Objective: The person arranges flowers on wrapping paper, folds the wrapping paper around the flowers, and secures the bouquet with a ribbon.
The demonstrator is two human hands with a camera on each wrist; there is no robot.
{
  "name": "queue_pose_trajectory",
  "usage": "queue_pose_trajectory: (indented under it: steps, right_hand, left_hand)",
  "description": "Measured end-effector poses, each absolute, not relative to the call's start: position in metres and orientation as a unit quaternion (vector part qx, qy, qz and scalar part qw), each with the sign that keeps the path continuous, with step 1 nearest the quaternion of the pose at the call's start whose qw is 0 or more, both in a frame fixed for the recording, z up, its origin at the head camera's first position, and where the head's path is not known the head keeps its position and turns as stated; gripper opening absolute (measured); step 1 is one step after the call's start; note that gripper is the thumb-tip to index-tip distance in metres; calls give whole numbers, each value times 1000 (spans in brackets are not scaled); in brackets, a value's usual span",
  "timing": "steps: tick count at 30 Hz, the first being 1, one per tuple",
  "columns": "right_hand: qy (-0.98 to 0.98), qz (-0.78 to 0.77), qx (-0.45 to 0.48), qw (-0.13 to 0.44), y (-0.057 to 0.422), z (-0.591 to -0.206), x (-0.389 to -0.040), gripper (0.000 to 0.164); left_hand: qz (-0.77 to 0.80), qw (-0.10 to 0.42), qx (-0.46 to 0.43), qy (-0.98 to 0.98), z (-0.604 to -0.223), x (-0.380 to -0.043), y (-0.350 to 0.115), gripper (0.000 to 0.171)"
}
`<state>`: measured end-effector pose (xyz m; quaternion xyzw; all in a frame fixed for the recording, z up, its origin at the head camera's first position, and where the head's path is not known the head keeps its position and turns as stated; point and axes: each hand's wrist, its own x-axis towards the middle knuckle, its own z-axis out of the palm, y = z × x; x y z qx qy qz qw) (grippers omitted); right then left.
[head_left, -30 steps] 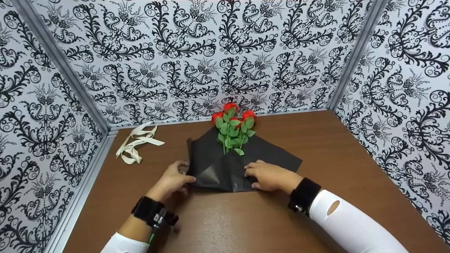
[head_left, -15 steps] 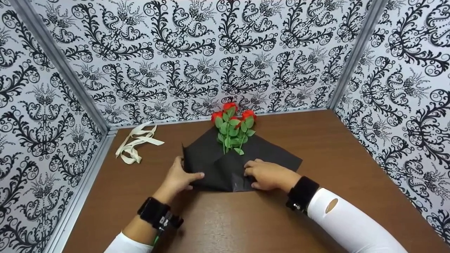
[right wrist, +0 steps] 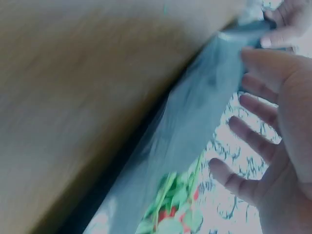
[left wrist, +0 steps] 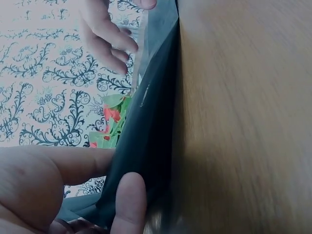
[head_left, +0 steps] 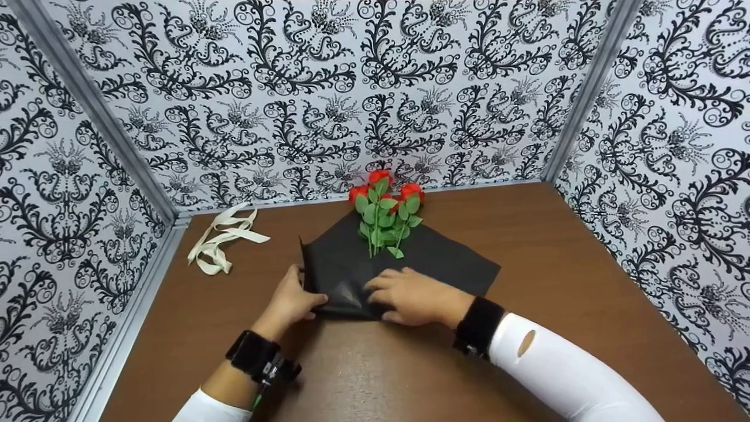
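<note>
Black wrapping paper (head_left: 436, 261) lies on the table with its near and left edges folded up. On its middle rests a bunch of red artificial roses (head_left: 379, 179) with green leaves; the lower stems are hidden under the folded paper. My left hand (head_left: 291, 300) pinches the left fold between thumb (left wrist: 130, 200) and fingers. Just above the front fold is my right hand (head_left: 410, 296), its fingers apart and loosely bent in the right wrist view, holding nothing. Whether its fingertips touch the paper I cannot tell.
A cream ribbon (head_left: 214, 243) lies loosely looped at the back left of the brown wooden table (head_left: 375, 375). Patterned white and black walls (head_left: 328, 88) with grey metal corner posts stand behind and at both sides.
My right hand has let go of the front of the paper and moved left toward the middle. My left hand first opened a little along the fold, and its thumb now presses down again.
</note>
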<state>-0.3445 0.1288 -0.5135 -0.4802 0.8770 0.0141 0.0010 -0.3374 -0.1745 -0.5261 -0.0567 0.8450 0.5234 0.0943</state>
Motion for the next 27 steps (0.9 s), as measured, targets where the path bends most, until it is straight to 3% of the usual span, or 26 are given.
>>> queue_pose_trajectory:
  steps: [3,9,11,19,24,27]
  right_hand:
    - [867,31,-497,21,118,-519,-345,49]
    - [868,46,-492,43,110,-525,-346,59]
    - [867,50,-495,37,108,-526,-346,60]
    - [860,69,-504,25,105,-530,-344,56]
    - [862,64,-502,21,105,-530,-344,55]
    - [863,61,-501,23,105,-531,-343,55]
  left_hand:
    - [521,91,-57,847,-525,-336,-174,107]
    - [501,55,-38,863,-521,-336,-171,72]
    - [496,48,-35,867,-519,-336,-171,67]
    - [502,105,-18,858,-525,-330,-176,88]
    - [462,118,-18,879,-522,-330,-177,80]
    - [445,116,-23,888,-519,-332,-179,67]
